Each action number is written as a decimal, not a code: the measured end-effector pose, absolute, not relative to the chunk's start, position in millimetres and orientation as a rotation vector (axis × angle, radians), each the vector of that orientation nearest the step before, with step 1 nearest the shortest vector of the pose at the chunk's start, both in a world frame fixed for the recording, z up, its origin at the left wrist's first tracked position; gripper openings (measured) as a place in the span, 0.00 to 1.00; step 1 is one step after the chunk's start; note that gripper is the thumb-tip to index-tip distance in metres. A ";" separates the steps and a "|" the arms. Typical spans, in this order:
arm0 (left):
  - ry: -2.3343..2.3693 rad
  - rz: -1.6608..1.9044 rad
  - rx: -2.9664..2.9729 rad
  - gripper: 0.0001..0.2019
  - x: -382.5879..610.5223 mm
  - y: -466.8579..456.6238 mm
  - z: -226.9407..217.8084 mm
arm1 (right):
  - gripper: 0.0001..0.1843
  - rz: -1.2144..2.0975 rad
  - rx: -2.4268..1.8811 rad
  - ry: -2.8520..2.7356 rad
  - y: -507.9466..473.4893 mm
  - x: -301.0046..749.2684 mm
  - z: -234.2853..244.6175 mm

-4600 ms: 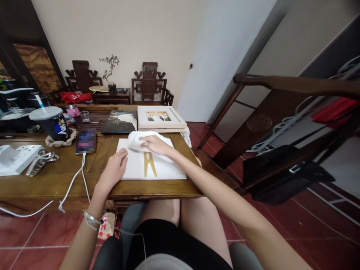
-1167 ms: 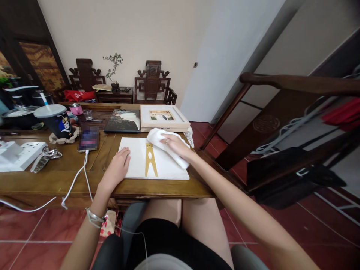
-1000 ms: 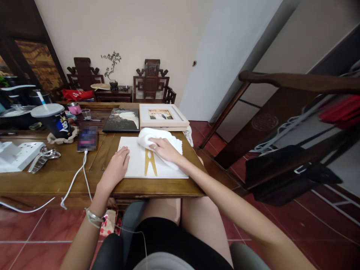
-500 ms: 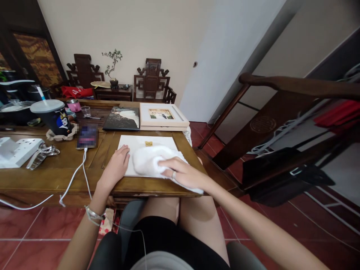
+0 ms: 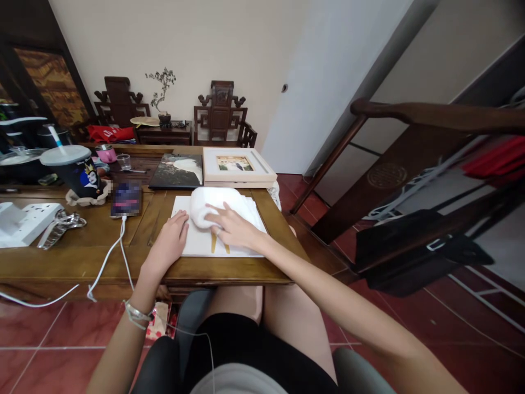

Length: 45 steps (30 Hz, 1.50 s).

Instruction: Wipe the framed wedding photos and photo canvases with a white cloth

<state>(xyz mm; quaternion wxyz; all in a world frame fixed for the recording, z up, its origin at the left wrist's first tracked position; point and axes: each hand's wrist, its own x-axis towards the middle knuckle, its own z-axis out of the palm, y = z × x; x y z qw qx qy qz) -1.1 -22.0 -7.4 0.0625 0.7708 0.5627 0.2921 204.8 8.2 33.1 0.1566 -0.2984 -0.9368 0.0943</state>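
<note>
White cloth (image 5: 217, 201) is pressed flat onto the white board (image 5: 197, 243) by the open right hand (image 5: 232, 230). The board is steadied on the bench (image 5: 82, 257) by the open left hand (image 5: 169, 243), nothing being gripped.

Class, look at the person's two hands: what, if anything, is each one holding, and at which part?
The right hand presses flat on the white cloth, near its middle. The left hand steadies the white board at its left edge.

Both arms are bare, with no sleeves showing. The left wrist wears a thin silver bracelet (image 5: 135, 314), and a ring (image 5: 219, 232) sits on a finger of the right hand (image 5: 232, 230). Black shorts (image 5: 246, 350) cover the lap, and a thin white cable (image 5: 205, 350) runs across them.
</note>
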 end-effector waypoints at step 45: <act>1.810 0.936 2.281 0.19 10.3 -31.2 -4.0 | 0.19 0.854 -1.025 -2.288 52.4 208.3 55.6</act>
